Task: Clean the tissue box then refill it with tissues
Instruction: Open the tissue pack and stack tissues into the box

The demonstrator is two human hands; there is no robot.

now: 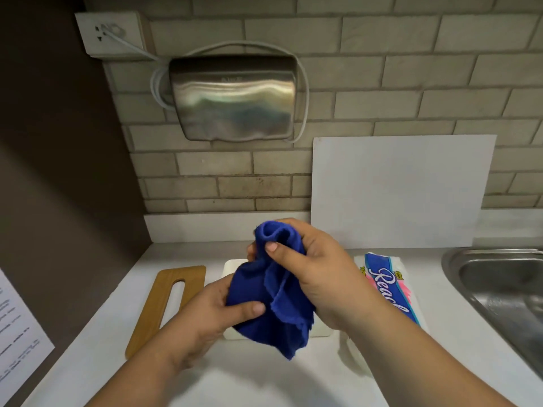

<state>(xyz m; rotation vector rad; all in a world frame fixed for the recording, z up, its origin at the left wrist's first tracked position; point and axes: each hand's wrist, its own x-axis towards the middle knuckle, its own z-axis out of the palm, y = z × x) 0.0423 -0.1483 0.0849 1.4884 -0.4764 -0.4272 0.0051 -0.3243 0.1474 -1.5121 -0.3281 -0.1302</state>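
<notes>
A crumpled blue cloth (pixel 274 292) hangs above the counter, held by both hands. My right hand (pixel 317 271) grips its upper bunch and my left hand (pixel 217 312) pinches its lower left side. Under the cloth sits the white tissue box (pixel 232 267), mostly hidden, with only its far left corner and near edge showing. Its wooden lid (pixel 164 306) with a long slot lies flat on the counter to the left. A pack of tissues (pixel 390 289) in white, blue and pink wrapping lies to the right of the box.
A steel sink (pixel 499 292) is set into the white counter (pixel 264 377) at the right. A white board (pixel 399 192) leans against the tiled wall. A steel hand dryer (pixel 235 98) hangs above. A printed sheet (pixel 17 333) is on the dark left panel.
</notes>
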